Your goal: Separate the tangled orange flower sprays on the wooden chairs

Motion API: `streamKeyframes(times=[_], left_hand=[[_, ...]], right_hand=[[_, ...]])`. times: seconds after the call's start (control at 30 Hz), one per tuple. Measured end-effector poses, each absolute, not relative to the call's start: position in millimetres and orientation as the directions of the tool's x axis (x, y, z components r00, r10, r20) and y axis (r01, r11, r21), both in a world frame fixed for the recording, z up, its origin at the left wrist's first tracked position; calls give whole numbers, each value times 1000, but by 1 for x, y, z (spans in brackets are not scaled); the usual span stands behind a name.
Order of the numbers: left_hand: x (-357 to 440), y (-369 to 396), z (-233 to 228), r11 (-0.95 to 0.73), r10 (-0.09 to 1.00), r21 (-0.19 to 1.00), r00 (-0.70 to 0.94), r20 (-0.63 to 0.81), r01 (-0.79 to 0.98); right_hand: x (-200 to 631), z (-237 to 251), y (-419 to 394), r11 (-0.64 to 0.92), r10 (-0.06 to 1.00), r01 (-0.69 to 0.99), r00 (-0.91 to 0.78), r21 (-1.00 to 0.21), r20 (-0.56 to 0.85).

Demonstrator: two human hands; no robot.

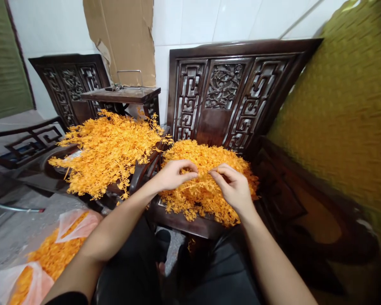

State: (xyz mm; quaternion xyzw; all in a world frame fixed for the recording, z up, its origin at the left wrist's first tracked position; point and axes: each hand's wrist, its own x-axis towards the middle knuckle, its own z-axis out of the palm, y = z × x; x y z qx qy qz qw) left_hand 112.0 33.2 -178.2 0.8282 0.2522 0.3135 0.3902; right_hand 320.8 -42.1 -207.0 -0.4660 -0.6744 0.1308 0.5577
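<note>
A heap of orange plastic sprigs (206,163) lies on the seat of a dark carved wooden chair (224,91) in front of me. My left hand (173,174) and my right hand (233,186) hover over the heap, fingertips close together. Both pinch one thin orange sprig (203,180) between thumb and fingers, just above the pile.
A bigger pile of branched orange sprigs (106,148) rests on a neighbouring chair to the left. Clear plastic bags of orange pieces (47,258) sit on the floor at lower left. A small wooden table (123,94) and cardboard (122,38) stand behind. A green-yellow cushion (343,106) leans at right.
</note>
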Motion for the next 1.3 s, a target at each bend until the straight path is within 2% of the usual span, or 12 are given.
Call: streamKeyframes(times=[0.07, 0.23, 0.37, 0.5, 0.67, 0.73, 0.83, 0.9, 1.03, 1.13, 1.2, 1.3], left_hand=[[117, 29, -182, -695, 571, 686, 743, 349, 212], [122, 27, -189, -826, 470, 503, 804, 363, 255], [113, 25, -182, -875, 478, 272, 806, 350, 401], [112, 17, -178, -857, 488, 73, 756, 436, 511], [115, 16, -182, -806, 513, 0, 698, 500, 592], [114, 20, -184, -786, 523, -18, 681, 513, 618], [110, 27, -185, -767, 537, -3, 644, 545, 642], [107, 31, -185, -754, 569, 62, 602, 560, 654], [106, 27, -186, -753, 606, 188, 555, 569, 630], [110, 19, -189, -783, 568, 175, 570, 594, 597], [112, 16, -190, -788, 536, 115, 580, 614, 605], [113, 12, -191, -777, 482, -41, 634, 605, 629]], right_hand=[[315, -209, -41, 535, 761, 491, 74, -687, 645], [313, -209, -42, 532, 788, 527, -22, -663, 615], [325, -206, -44, 410, 908, 628, -211, -662, 362], [326, -204, -46, 293, 956, 760, -216, -581, 199], [321, -206, -49, 250, 954, 909, -172, -335, 244], [320, -207, -49, 244, 941, 914, -143, -324, 307], [318, -206, -49, 275, 893, 840, -43, -468, 448], [316, -200, -50, 358, 865, 733, -28, -579, 500], [313, -192, -54, 456, 887, 515, -199, -725, 417], [311, -199, -51, 346, 921, 553, -47, -758, 387], [312, -207, -47, 268, 924, 664, 26, -698, 380], [314, -212, -46, 171, 924, 876, 16, -452, 381]])
